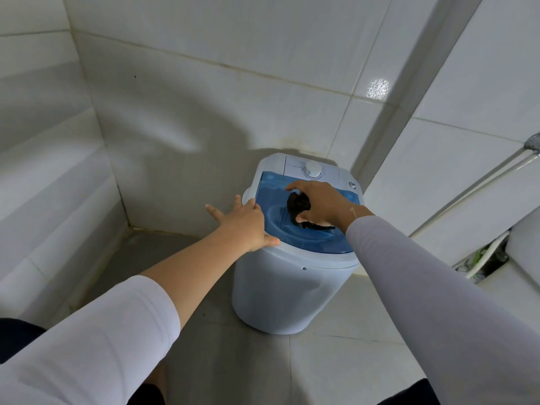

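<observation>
Pale sleeves frame the view, the left one sitting high above the bare forearm, and both arms stretch forward and down to a small white washing machine (280, 293) standing on the tiled floor (233, 361) in the corner. Judging by how things lie, the work is at an early stage: the blue lid (321, 244) looks shut, and a dark cloth (298, 204) sits on top of its ribbed hollow rather than inside the tub, so opening and loading seem yet to come. The dial (312, 170), just beyond the right fingers, is untouched. Over the lid arches the right hand (321, 204), wrist raised, its fingers curled down and clamped on the cloth directly beneath them. Against the machine's left rim lies the left hand (245, 225), fingers straight and spread apart toward the wall, thumb along the lid's near edge, gripping nothing. A shower hose (467, 194) runs well off to the right of the right fingers
</observation>
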{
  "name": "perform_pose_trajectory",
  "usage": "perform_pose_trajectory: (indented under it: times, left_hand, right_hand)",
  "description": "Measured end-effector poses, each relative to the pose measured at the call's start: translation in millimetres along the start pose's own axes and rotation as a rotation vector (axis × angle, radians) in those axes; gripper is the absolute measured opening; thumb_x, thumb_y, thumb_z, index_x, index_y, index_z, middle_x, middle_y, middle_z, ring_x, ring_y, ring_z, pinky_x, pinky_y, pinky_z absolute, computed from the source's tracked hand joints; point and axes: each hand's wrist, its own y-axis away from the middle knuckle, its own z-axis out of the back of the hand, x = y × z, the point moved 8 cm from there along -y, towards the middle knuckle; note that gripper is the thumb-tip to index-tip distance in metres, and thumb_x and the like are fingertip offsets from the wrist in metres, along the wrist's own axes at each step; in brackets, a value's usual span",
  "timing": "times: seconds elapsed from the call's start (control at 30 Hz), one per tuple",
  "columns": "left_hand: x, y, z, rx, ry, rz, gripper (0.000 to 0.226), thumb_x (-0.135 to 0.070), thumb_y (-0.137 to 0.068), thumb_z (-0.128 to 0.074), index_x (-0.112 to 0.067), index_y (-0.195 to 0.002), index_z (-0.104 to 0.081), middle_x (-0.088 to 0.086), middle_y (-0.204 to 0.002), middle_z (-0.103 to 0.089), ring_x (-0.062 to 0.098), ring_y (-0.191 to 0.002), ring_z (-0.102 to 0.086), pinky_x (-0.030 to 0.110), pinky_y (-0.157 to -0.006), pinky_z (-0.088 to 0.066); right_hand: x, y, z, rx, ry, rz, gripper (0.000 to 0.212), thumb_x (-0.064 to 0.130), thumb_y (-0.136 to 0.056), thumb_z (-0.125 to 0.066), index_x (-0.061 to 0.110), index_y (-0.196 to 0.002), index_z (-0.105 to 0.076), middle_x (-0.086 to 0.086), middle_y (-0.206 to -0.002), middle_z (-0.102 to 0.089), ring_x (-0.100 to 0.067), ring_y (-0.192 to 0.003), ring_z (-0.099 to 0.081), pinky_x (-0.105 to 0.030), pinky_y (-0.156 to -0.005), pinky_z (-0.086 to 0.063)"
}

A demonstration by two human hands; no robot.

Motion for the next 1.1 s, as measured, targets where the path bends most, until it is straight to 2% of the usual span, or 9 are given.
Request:
perform_pose_trajectory:
  times: [0.07,0.17,0.27,0.37,0.43,0.53,0.7,0.93,1.1]
  left_hand:
    - [-0.5,0.4,0.5,0.002,-0.01,-0.001,0.093,-0.067,-0.084,-0.046,-0.012,-0.152,-0.014,-0.002,-0.16,-0.008,0.026,-0.149,0.008,0.078,-0.103,-0.009]
    - [-0.9,0.0,1.0,0.02,-0.029,0.004,0.093,-0.069,-0.084,-0.045,-0.013,-0.152,-0.014,-0.002,-0.161,-0.005,0.026,-0.149,0.009,0.078,-0.102,-0.008]
    - [-0.7,-0.2,1.3,0.026,-0.037,0.007,0.093,-0.069,-0.084,-0.044,-0.013,-0.152,-0.015,-0.002,-0.161,-0.004,0.027,-0.149,0.01,0.079,-0.102,-0.009]
    - [-0.5,0.1,0.9,0.015,-0.035,0.006,0.093,-0.068,-0.084,-0.045,-0.012,-0.152,-0.015,-0.002,-0.161,-0.004,0.027,-0.149,0.009,0.08,-0.101,-0.009]
    - [-0.4,0.8,0.7,0.013,-0.026,0.007,0.092,-0.067,-0.085,-0.045,-0.011,-0.152,-0.015,-0.002,-0.161,-0.005,0.027,-0.149,0.009,0.08,-0.101,-0.009]
    - [-0.9,1.8,1.2,0.011,-0.007,0.004,0.092,-0.066,-0.085,-0.047,-0.011,-0.151,-0.016,-0.001,-0.161,-0.006,0.027,-0.149,0.009,0.08,-0.101,-0.008]
    - [-1.7,3.3,1.4,0.018,0.013,0.001,0.091,-0.065,-0.085,-0.047,-0.011,-0.152,-0.015,-0.002,-0.162,-0.003,0.027,-0.149,0.01,0.079,-0.101,-0.007]
    - [-1.9,3.6,2.5,0.008,0.021,0.006,0.091,-0.064,-0.085,-0.049,-0.011,-0.152,-0.015,-0.002,-0.161,-0.005,0.027,-0.149,0.008,0.08,-0.102,-0.007]
    - [-1.5,3.7,1.6,0.004,0.025,0.006,0.091,-0.064,-0.085,-0.049,-0.012,-0.152,-0.014,-0.003,-0.161,-0.007,0.027,-0.149,0.008,0.079,-0.102,-0.006]
  right_hand:
    - [10.0,-1.3,2.5,-0.031,0.033,0.056,0.067,0.011,-0.074,-0.075,0.022,-0.132,-0.045,-0.009,-0.132,-0.052,-0.029,-0.123,-0.047,-0.036,-0.099,-0.04]
    - [23.0,-0.1,2.3,-0.08,0.118,0.156,0.046,0.004,-0.074,-0.073,0.011,-0.115,-0.055,-0.009,-0.12,-0.058,-0.026,-0.114,-0.049,-0.03,-0.089,-0.04]
    - [21.6,1.2,-1.2,-0.104,0.092,0.162,0.031,0.006,-0.075,-0.073,0.009,-0.104,-0.061,-0.009,-0.112,-0.063,-0.025,-0.106,-0.053,-0.026,-0.082,-0.038]
    - [14.5,1.7,0.1,-0.103,0.01,0.13,0.028,0.008,-0.072,-0.077,0.012,-0.098,-0.066,-0.009,-0.108,-0.065,-0.025,-0.1,-0.058,-0.026,-0.081,-0.043]
    - [11.5,2.6,1.0,-0.091,-0.006,0.124,0.029,0.01,-0.07,-0.079,0.014,-0.097,-0.068,-0.008,-0.107,-0.067,-0.022,-0.096,-0.059,-0.025,-0.081,-0.045]
    - [8.6,5.4,1.4,-0.055,-0.011,0.122,0.027,0.009,-0.071,-0.078,0.014,-0.096,-0.071,-0.004,-0.106,-0.069,-0.014,-0.09,-0.055,-0.022,-0.079,-0.04]
    - [-0.2,10.4,1.0,0.029,0.072,0.092,0.028,0.009,-0.076,-0.074,0.018,-0.103,-0.072,-0.001,-0.112,-0.067,-0.02,-0.106,-0.058,-0.02,-0.08,-0.035]
    - [-17.3,17.7,5.9,0.065,0.089,0.025,0.03,0.01,-0.079,-0.072,0.019,-0.107,-0.071,-0.003,-0.116,-0.066,-0.022,-0.109,-0.056,-0.022,-0.084,-0.036]
    - [-24.9,20.8,12.8,0.052,0.045,-0.014,0.029,0.009,-0.079,-0.071,0.019,-0.107,-0.071,-0.004,-0.114,-0.067,-0.016,-0.092,-0.051,-0.023,-0.084,-0.039]
